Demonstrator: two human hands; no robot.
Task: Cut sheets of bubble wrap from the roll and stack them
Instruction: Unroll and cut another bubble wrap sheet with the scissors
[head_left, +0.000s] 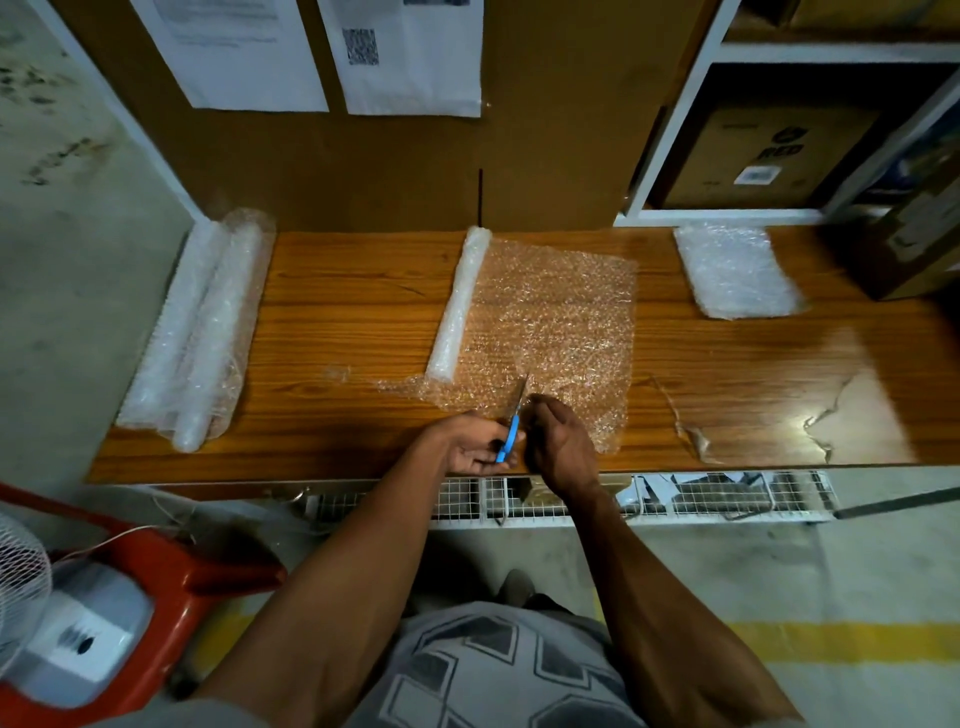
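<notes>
Starting the cut near the roll (457, 306)

My left hand (475, 449) grips the blue scissors (511, 431); my right hand (558, 444) pinches the sheet (556, 312). Next, I'd snip toward frame top.

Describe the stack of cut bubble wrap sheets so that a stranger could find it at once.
Start at the long wooden table and go to its far right end, below the white shelf. The stack of cut sheets lies flat there. Unlike the rolls at the left end and the partly unrolled roll in the middle, it is a flat whitish pile.
</notes>
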